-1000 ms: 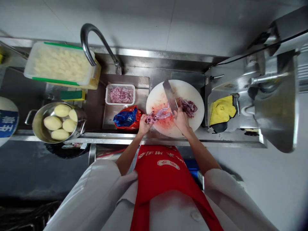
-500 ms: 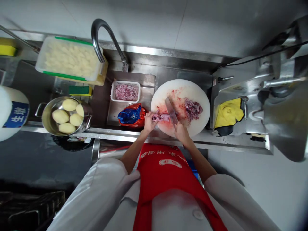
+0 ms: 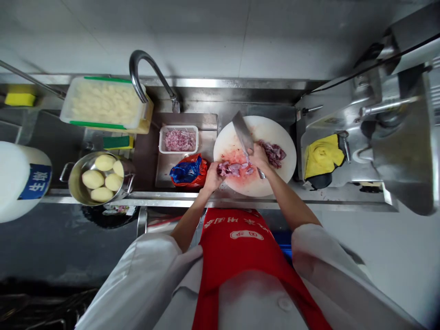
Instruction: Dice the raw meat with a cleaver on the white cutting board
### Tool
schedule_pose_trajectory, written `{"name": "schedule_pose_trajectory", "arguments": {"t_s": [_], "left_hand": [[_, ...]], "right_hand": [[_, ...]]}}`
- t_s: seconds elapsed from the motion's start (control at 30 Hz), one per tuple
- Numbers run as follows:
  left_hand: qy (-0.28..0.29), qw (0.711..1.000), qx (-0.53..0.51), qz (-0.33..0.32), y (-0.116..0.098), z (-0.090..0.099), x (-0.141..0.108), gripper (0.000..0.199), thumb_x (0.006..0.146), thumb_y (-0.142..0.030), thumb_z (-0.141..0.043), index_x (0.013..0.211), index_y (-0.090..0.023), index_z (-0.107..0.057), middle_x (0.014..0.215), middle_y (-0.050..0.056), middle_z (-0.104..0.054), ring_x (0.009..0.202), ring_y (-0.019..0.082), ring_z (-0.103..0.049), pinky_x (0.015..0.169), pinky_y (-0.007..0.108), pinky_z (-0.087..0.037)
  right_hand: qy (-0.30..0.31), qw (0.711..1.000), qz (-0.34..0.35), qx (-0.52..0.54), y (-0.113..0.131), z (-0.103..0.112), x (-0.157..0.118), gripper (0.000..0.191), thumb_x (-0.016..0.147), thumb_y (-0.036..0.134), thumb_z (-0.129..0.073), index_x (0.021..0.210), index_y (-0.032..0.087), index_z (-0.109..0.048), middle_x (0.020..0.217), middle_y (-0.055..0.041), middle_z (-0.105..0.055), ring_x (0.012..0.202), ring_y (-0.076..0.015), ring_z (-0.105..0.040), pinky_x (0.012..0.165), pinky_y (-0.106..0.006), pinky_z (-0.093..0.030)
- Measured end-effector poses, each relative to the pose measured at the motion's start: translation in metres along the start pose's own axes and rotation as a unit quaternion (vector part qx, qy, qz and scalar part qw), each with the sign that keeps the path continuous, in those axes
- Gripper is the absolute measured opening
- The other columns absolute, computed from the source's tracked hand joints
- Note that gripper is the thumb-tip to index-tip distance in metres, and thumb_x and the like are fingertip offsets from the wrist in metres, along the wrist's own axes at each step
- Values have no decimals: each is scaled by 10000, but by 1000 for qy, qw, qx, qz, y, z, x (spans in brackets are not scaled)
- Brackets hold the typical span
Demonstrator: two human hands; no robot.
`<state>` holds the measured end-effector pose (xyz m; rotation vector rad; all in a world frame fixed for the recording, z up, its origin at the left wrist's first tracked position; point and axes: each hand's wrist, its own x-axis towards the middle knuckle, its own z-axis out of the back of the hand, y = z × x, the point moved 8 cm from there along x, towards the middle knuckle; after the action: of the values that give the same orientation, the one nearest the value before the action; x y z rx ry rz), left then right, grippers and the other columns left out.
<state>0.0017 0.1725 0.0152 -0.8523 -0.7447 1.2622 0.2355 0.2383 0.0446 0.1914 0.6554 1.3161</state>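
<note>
Raw meat (image 3: pixel 236 169), a pale pink strip with loose slices at its right end, lies on the near left part of the round cutting board (image 3: pixel 266 128). The left hand (image 3: pixel 213 178), at the board's left rim, has its fingers curled around the strip's left end; its exact fingertip placement cannot be made out at this size. The right hand (image 3: pixel 258 156), above the middle of the board, grips the handle of a cleaver (image 3: pixel 242 132), whose blade slants toward the board's far left edge. A heap of darker meat (image 3: pixel 275 155) sits on the board's right half. Left of the board stand a white basket (image 3: pixel 161 140) of finely cut pink pieces and, nearer the person, a red and blue plastic bag (image 3: pixel 189 172). In handling, the strip is judged light, soft and limp, apt to bend and spread rather than hold a line; its wet sheen and the red smears on the board suggest a slippery surface. The sound hold is at the thick left end, fingertips tucked back and pressing down against the board, well apart from the edge; the loose slices offer poor purchase and are better gathered as a group.
</note>
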Motion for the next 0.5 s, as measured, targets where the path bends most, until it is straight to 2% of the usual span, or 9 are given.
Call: {"name": "schedule_pose_trajectory", "arguments": {"t_s": [0.07,0.1,0.2,0.27,0.37,0.43,0.5], "left_hand": [[-21,1000,17,-10,-12,-3,4,559,715,-227,-772,1234,-186,-570,1156,117,-576,1046,273,-578,939,409,-485],[-15,999,39,-24,-22,-11,9,613,716,-231,-777,1283,-193,-546,1215,130,-558,1109,298,-556,984,442,-462],[72,986,126,-85,-53,-60,30,694,698,-276,-828,1328,-218,-542,1357,161,-504,1268,399,-450,1077,552,-365],[145,970,154,-116,-65,-94,42,703,690,-267,-849,1329,-229,-558,1420,172,-464,1308,425,-421,1080,559,-362],[233,953,144,-125,-67,-124,52,504,781,-159,-736,1268,-209,-619,1411,168,-482,1192,353,-560,1004,459,-465],[277,943,128,-130,-64,-129,55,384,810,-82,-619,1175,-189,-675,1376,151,-526,1051,291,-641,936,406,-514],[302,936,111,-145,-64,-129,58,364,775,-26,-552,1062,-175,-719,1337,135,-571,998,267,-662,914,389,-529]], "right_hand": [[-67,998,-10,14,-25,20,-14,339,917,261,-549,1202,86,-604,1114,-158,-701,1046,-263,-650,885,-325,-484],[-96,995,-18,20,-37,29,-23,351,927,273,-521,1216,88,-598,1120,-158,-696,1049,-268,-644,898,-343,-481],[-141,989,-50,18,-67,47,-54,380,947,295,-445,1227,83,-589,1103,-176,-685,1052,-290,-627,917,-385,-468],[-140,987,-78,14,-84,49,-76,386,945,318,-430,1209,85,-588,1075,-187,-682,1039,-301,-620,900,-388,-465],[-132,985,-113,20,-105,45,-107,382,947,353,-406,1172,105,-590,1063,-193,-676,1031,-306,-612,876,-379,-461],[-135,982,-130,29,-115,40,-125,390,943,376,-403,1153,108,-592,1061,-198,-672,1031,-311,-609,867,-379,-459],[-135,979,-144,45,-124,34,-138,401,937,390,-401,1144,107,-595,1040,-195,-674,1013,-313,-615,848,-378,-462]]}}
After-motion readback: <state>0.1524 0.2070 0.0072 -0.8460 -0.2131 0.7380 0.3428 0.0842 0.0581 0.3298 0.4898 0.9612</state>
